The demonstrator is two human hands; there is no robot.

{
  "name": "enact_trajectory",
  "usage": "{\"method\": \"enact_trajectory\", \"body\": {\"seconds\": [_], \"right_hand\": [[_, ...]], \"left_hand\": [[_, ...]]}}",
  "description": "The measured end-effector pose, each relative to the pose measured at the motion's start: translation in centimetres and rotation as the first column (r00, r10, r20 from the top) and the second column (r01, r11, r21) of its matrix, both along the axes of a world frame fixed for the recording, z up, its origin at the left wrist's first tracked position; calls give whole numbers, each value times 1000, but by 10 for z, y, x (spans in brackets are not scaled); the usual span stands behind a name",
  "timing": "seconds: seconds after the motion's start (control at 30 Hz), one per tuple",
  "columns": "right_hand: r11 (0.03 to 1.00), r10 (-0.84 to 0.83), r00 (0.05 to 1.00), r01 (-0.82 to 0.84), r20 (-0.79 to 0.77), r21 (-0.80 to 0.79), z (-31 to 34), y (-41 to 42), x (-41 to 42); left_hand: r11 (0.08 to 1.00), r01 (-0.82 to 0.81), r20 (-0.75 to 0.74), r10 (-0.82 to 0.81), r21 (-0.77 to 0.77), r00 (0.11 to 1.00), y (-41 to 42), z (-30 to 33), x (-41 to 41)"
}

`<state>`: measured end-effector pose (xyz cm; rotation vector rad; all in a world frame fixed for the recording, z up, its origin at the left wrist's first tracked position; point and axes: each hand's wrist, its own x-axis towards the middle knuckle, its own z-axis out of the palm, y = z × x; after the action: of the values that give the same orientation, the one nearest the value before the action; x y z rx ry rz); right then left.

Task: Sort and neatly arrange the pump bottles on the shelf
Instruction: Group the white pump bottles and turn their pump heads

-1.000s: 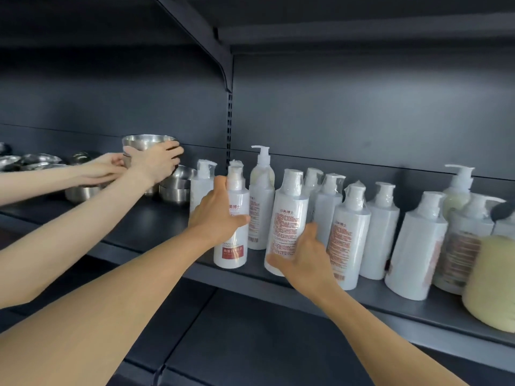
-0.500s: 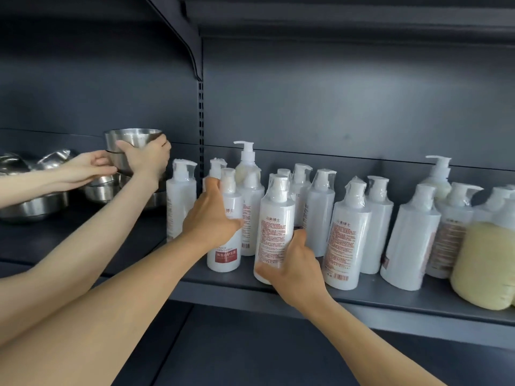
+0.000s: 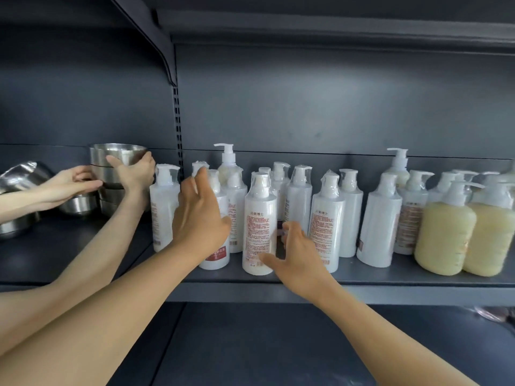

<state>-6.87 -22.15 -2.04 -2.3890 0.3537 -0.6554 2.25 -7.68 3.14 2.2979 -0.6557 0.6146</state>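
Several white pump bottles stand in a loose cluster on the grey shelf (image 3: 362, 277). Two yellow-filled pump bottles (image 3: 446, 238) stand at the right end. My left hand (image 3: 200, 218) hovers with straight, spread fingers in front of a white bottle with a red band (image 3: 216, 256), hiding most of it. My right hand (image 3: 295, 252) is spread beside a red-printed white bottle (image 3: 259, 224) at the shelf's front edge. Its thumb crosses the bottle's lower front, and its fingers sit just right of it with a small gap.
Another person's two hands (image 3: 133, 174) hold a stack of steel bowls (image 3: 117, 154) on the left shelf bay, with more bowls (image 3: 22, 174) further left. An upright post (image 3: 177, 121) divides the bays. A lower shelf (image 3: 250, 344) lies below.
Both my hands have loosened from the bottles they gripped; the fingers are now spread. The red-printed bottle now stands upright at the front edge. The view has shifted.
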Motion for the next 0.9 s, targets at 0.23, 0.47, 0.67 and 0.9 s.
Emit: {"method": "enact_trajectory", "body": {"seconds": [0.23,0.47,0.67,0.9], "right_hand": [[989,-144,976,149,163,-19,20,-12,-41],[970,-240,960,241,143,6,16,-28,-60],[955,-296,943,296,151,26,18,-41,-60],[969,-239,971,236,32,75,8,-71,-48]], "left_hand": [[990,96,338,-125,99,933,-26,13,-39],[988,132,254,-149,86,956,-49,5,-47],[998,61,9,-61,-9,998,-56,-1,-30],[999,-22,-92,25,38,995,-66,4,-21]]}}
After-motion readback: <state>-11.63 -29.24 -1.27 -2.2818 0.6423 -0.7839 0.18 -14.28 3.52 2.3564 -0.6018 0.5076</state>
